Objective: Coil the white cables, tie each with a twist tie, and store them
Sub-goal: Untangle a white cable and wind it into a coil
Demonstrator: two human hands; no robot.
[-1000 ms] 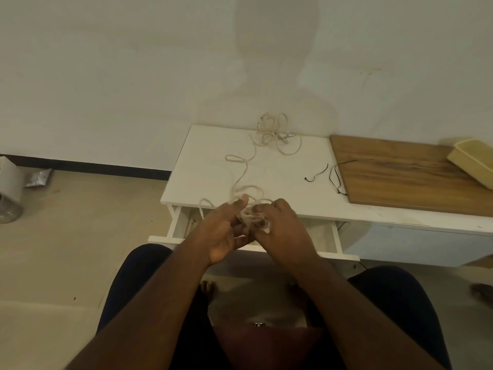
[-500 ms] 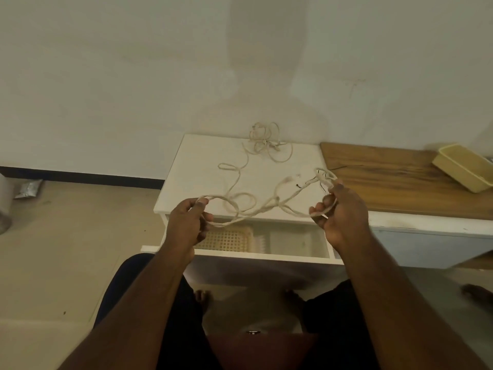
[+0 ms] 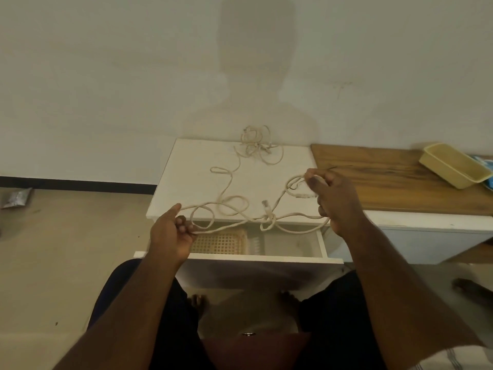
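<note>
Cable looks light, limp, snarled mid-span; both hands' fingers pinch it; regrip beside the knot.

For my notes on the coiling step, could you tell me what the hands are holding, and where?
Both hands grip one white cable: the left hand holds a loop at one end, the right hand a loop near its connector end.

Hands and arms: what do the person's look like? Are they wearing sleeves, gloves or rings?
Both arms are bare all the way up the picture, with no sleeves showing. The left hand and the right hand wear no gloves, and I see no rings, watch or bracelet on them. The fingers are slim, with short nails. Below the arms, the person's lap is covered in dark clothing.
</note>
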